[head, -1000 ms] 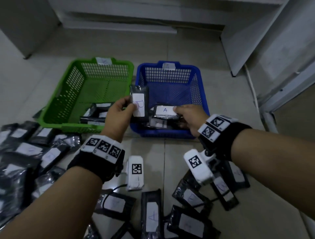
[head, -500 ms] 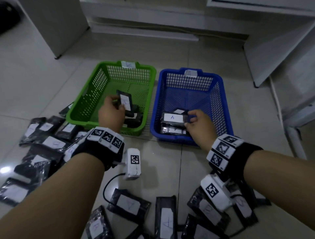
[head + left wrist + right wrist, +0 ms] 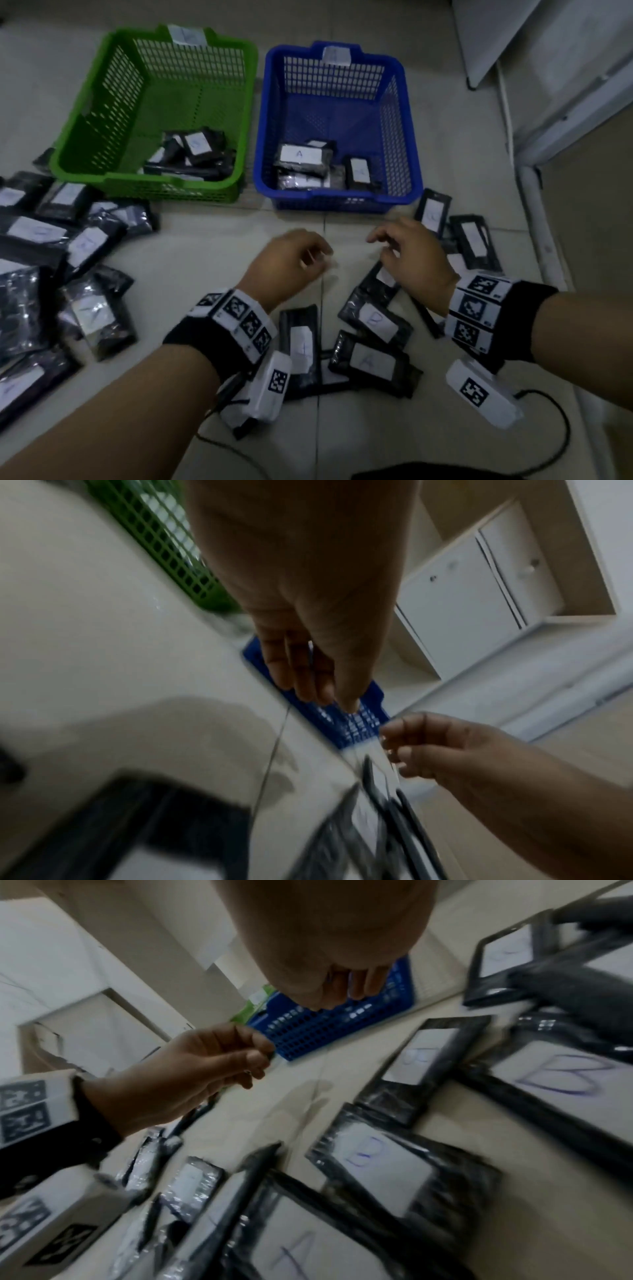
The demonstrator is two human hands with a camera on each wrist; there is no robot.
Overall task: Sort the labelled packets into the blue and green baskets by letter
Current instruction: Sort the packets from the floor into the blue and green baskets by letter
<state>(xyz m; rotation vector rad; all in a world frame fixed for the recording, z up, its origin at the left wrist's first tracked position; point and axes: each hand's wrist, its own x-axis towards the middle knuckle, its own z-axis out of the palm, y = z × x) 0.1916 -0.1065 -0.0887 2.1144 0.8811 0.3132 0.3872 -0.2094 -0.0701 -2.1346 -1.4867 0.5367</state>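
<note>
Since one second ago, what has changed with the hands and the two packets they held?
Both hands let go: the B packet lies in the green basket, the A packet in the blue basket. Left hand and right hand drew back, empty. Baskets unmoved.

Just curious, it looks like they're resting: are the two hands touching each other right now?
Apart. The head view shows bare floor between the left hand and right hand.

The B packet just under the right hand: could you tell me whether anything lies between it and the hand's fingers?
Nothing visible does. The right hand hovers empty above the B packet, whose label faces up uncovered; neighbouring packets only border it.
</note>
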